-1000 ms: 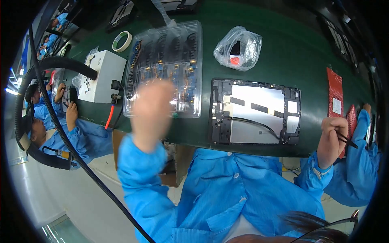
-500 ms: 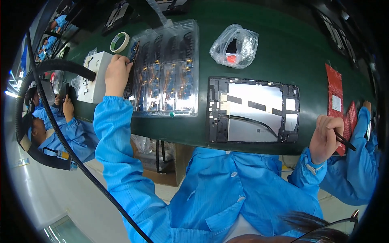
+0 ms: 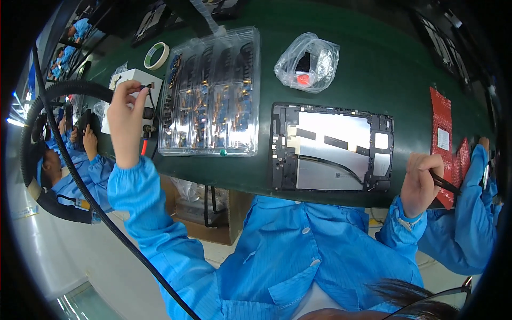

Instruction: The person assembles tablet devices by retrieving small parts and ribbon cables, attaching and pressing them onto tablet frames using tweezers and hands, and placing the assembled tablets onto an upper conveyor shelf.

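Observation:
Pinched between thumb and finger of my left hand [image 3: 126, 114] is a small flex cable [image 3: 149, 87] with a gold-brown end. It is up in front of a white box [image 3: 151, 80], left of a clear plastic tray [image 3: 258, 90] filled with rows of similar blue-and-gold parts. Closed around dark tweezers [image 3: 447, 184], my right hand [image 3: 418, 184] is near the table's front edge, with the tips pointing right. Between my hands lies an opened tablet [image 3: 325, 174], its silver inner plate, black frame and a curved black cable showing; neither hand touches it.
A clear plastic bag [image 3: 328, 64] with a black and red item lies beyond the tablet. A tape roll [image 3: 158, 56] sits at the far left. Red bubble-wrap pouches [image 3: 441, 114] are at the right, beside a co-worker's sleeve [image 3: 464, 229]. A black hose [image 3: 74, 88] crosses the left.
My left hand has moved left, away from the tray's left edge, and the small flex cable now shows in its pinch. My right hand, with the tweezers, has shifted slightly left.

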The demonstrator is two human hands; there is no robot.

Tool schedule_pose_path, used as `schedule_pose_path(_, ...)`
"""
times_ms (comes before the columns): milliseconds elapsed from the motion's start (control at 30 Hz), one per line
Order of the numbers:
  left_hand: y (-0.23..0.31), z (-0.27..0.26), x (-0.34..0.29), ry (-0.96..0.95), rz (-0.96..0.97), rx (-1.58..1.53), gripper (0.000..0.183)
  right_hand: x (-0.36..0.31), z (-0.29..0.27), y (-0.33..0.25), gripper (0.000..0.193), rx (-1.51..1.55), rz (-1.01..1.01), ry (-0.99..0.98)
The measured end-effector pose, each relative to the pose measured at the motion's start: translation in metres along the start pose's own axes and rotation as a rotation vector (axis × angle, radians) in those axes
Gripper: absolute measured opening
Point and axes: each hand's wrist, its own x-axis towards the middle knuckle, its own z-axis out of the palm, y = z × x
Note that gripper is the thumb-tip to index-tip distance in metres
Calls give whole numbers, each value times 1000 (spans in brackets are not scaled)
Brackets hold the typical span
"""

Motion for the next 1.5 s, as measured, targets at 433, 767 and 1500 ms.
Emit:
schedule_pose_path(433,180,60,-111,184,1089,-456,16,-21,75,-5,24,505,781,-324)
schedule_pose_path(767,197,77,-108,-74,1002,-583,25,-18,65,7,15,282,781,-170)
schedule_pose_path(1500,206,72,-103,-120,803,-250,22,-27,70,2,26,-459,15,-248)
